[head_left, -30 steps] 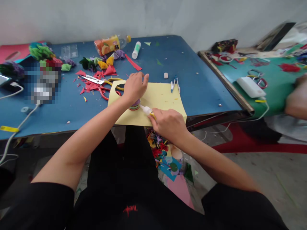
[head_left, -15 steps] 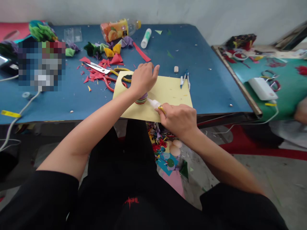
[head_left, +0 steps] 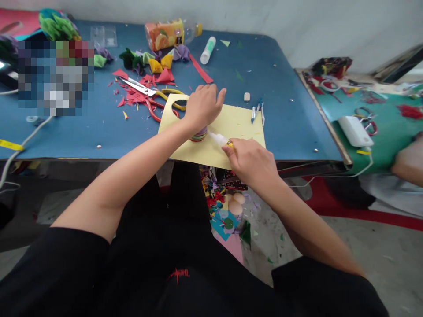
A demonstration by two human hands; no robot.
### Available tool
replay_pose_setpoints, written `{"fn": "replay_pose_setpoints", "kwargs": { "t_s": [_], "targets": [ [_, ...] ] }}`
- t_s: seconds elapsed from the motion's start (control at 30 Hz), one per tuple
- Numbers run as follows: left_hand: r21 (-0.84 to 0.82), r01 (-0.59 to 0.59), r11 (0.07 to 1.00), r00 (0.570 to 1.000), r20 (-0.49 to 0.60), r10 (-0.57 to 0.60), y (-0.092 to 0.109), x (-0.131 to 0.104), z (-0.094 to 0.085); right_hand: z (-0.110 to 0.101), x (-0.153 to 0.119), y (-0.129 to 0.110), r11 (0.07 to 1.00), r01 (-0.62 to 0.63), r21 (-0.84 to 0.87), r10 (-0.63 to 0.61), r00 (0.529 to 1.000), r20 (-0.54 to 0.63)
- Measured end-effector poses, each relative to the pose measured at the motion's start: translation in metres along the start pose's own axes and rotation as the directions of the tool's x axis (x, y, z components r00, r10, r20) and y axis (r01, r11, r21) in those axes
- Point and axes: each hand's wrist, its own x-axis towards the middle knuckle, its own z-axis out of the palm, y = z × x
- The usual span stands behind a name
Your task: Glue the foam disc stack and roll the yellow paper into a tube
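My left hand bends over a small round stack of coloured layers, holding it down on a yellow sheet. Its fingertips are mostly hidden behind the hand. In my right hand is a glue bottle with a white nozzle and a bit of yellow label showing. The nozzle points left and its tip is close by the stack's side; whether they touch I cannot tell. A rounded hole is cut in the sheet's far left corner, beside scissors with yellow and red handles.
Red paper scraps, folded coloured pieces, a drink bottle and a glue stick lie farther back. An eraser and compasses are on the right. Another person's hand is at the neighbouring green table.
The nozzle has drawn slightly right, away from the stack, with my right hand. The view has shifted a little; my left hand keeps its place on the stack.
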Motion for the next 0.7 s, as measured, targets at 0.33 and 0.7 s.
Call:
{"fn": "replay_pose_setpoints", "kwargs": {
  "t_s": [0.33, 0.7],
  "targets": [
    [0.042, -0.006, 0.999, 0.999, -0.035, 0.008, 0.001, -0.002, 0.000, 0.011, 0.012, 0.024, 0.971, 0.082, 0.226, -0.073, 0.996, -0.048],
    [0.017, 0.005, 1.000, 1.000, -0.030, -0.004, 0.002, -0.003, 0.001, 0.021, -0.001, 0.016, 0.973, 0.175, 0.148, -0.131, 0.955, -0.267]
  ]
}}
